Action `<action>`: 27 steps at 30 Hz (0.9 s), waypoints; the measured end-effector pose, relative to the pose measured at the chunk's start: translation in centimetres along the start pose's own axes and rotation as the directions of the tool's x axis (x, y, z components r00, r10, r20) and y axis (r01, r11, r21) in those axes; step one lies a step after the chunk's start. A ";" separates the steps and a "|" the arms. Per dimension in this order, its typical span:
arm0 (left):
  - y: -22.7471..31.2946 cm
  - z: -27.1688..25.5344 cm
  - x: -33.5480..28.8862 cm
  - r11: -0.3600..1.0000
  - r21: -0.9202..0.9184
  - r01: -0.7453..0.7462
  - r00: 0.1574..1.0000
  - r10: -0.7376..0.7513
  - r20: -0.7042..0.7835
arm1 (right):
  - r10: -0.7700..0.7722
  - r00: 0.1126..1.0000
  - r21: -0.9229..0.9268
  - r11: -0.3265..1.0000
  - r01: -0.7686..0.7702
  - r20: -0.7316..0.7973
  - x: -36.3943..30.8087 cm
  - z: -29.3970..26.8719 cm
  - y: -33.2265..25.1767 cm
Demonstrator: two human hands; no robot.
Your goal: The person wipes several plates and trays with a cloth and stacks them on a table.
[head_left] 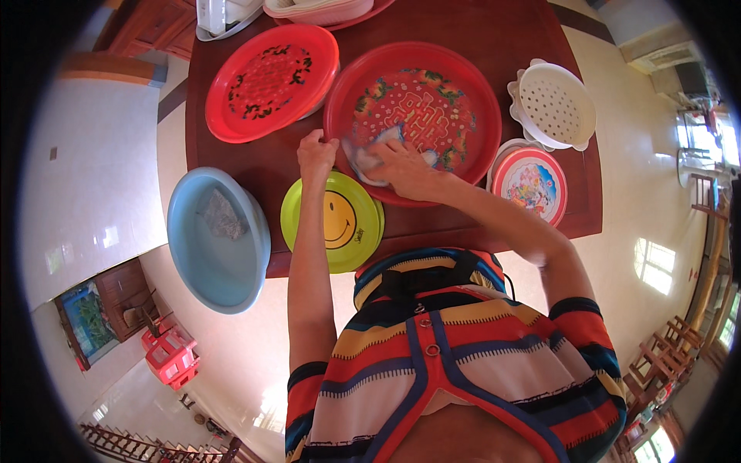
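A large round red tray (482,116) with a floral pattern and gold characters lies on the dark red table. My left hand (315,157) is closed on its lower left rim. Inside the tray, my right hand (405,168) presses a white and light-blue cloth (363,163) against the lower left part, its fingers bent over the cloth. Just below my left hand sits a yellow-green round plate (369,224) with a smiley face, partly covered by my left forearm.
Around the tray stand a red patterned tray (231,100), a white colander (552,104), a round red-rimmed picture tray (532,185) and a light-blue basin (212,270). A crumpled grey cloth-like piece (224,214) is in the basin. Pink and white containers (320,9) line the far edge.
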State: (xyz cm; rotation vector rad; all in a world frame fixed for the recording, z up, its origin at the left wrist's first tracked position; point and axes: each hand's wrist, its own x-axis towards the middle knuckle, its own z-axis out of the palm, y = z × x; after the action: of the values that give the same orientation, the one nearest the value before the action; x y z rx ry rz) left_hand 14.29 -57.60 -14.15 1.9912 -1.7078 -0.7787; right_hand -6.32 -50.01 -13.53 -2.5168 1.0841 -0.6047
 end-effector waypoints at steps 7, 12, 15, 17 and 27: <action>-0.2 0.1 0.0 1.000 0.021 0.023 1.000 -0.023 0.018 | 0.112 0.804 0.004 0.990 -0.141 0.584 -5.3 -7.1 3.6; -0.1 0.2 -0.1 0.998 -0.045 0.044 0.999 -0.043 0.017 | 0.269 0.906 -0.325 0.932 -0.160 0.326 -5.9 -8.1 8.7; 0.3 -0.1 -0.3 0.998 -0.052 0.048 0.998 -0.046 0.038 | 0.263 0.951 -0.432 0.885 -0.172 0.160 -4.2 -7.3 11.5; 1.5 -0.6 -0.6 0.998 -0.026 0.055 0.997 -0.054 0.056 | 0.223 0.974 -0.454 0.872 -0.184 0.033 -2.8 -6.8 13.2; 0.9 -0.3 -0.4 1.000 -0.025 0.019 1.000 -0.019 0.007 | 0.165 0.957 -0.309 0.922 -0.236 -0.238 4.3 -3.3 13.4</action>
State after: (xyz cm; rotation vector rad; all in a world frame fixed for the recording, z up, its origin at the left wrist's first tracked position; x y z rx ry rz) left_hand 13.77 -57.40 -13.36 1.9932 -1.6770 -0.8104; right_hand -13.46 -62.42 -15.76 -2.6119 1.6246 -0.6861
